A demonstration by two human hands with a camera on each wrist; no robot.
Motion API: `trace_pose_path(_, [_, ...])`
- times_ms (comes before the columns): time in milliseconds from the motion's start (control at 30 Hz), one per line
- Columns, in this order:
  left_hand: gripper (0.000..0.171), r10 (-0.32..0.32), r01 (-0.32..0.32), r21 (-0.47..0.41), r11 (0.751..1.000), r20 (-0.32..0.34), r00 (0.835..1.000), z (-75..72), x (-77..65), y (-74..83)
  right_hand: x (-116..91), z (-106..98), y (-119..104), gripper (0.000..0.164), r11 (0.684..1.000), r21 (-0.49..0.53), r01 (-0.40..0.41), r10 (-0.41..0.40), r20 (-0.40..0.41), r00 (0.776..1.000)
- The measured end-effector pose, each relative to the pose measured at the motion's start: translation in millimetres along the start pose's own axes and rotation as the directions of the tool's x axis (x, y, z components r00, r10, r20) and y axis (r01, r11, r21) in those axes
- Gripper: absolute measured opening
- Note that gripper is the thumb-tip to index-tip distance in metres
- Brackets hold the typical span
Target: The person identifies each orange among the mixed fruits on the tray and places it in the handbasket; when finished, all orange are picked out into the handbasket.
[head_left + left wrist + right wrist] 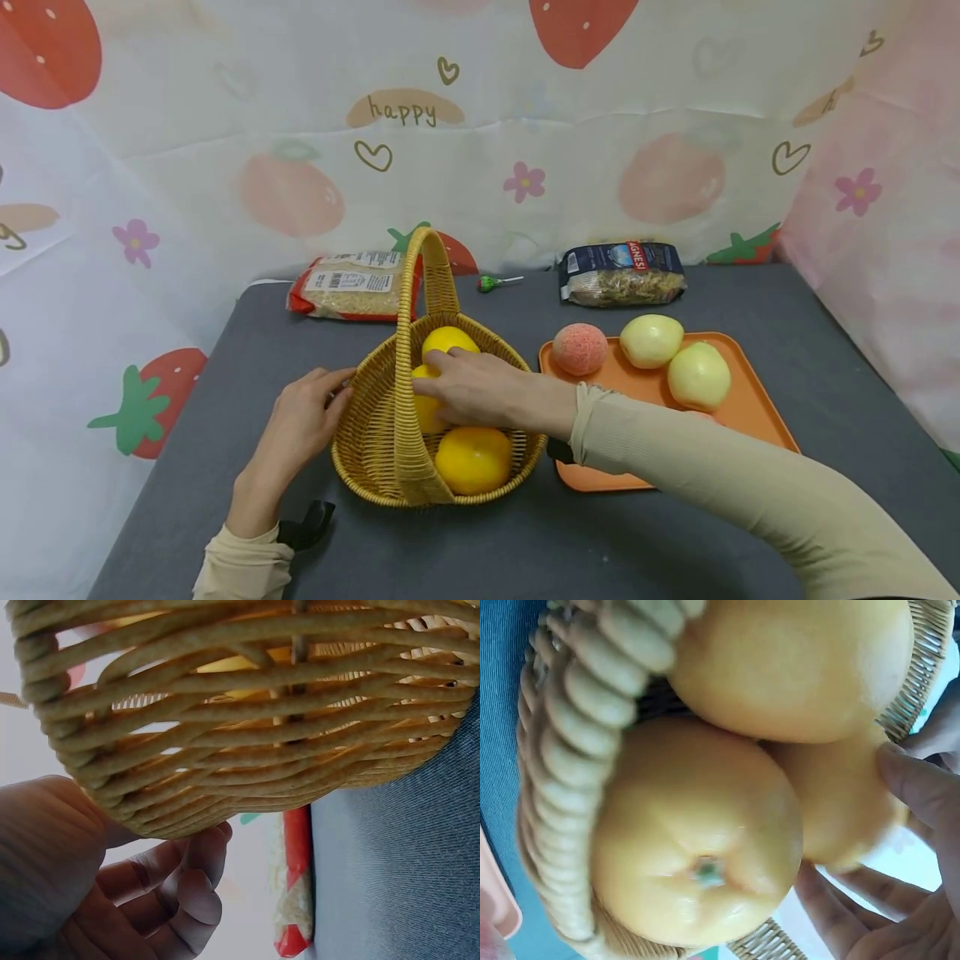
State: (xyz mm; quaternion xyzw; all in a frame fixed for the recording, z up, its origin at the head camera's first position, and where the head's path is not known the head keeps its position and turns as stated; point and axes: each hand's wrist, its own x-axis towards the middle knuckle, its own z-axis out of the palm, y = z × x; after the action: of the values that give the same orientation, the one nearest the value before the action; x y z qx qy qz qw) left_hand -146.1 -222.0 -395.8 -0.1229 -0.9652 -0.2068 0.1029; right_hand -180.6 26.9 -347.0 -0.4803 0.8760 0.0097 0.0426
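A wicker basket (367,450) with a tall arched handle stands on the grey table and holds three yellow-orange oranges. My right hand (480,390) reaches into it and grips the middle orange (847,802), thumb on one side and fingers on the other. Another orange (697,832) shows its green stem end, close against the near wall. The remaining orange (450,339) lies at the back of the basket. My left hand (303,425) holds the basket's left rim between thumb and fingers, its other fingers curled in the left wrist view.
An orange tray (750,400) on the right bears a pink fruit (580,349) and two pale green fruits (651,341); my right sleeve crosses over it. Along the back lie a red-edged bag of grain (348,287), a green lollipop (489,283) and a dark pasta bag (622,273).
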Motion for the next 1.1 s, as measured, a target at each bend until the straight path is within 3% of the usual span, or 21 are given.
trace_pose_path(367, [0.028,0.006,-0.006,-0.001,1.0,-0.006,1.0,1.2,-0.3,-0.2,-1.8,2.4,1.9,0.042,0.999,-0.005,-0.033,0.033,0.07,0.997])
trace_pose_path(1100, [0.027,0.006,-0.006,-0.001,1.0,-0.009,1.0,1.2,-0.3,-0.1,-2.2,4.0,4.3,0.041,0.999,-0.049,0.019,-0.017,0.027,0.999])
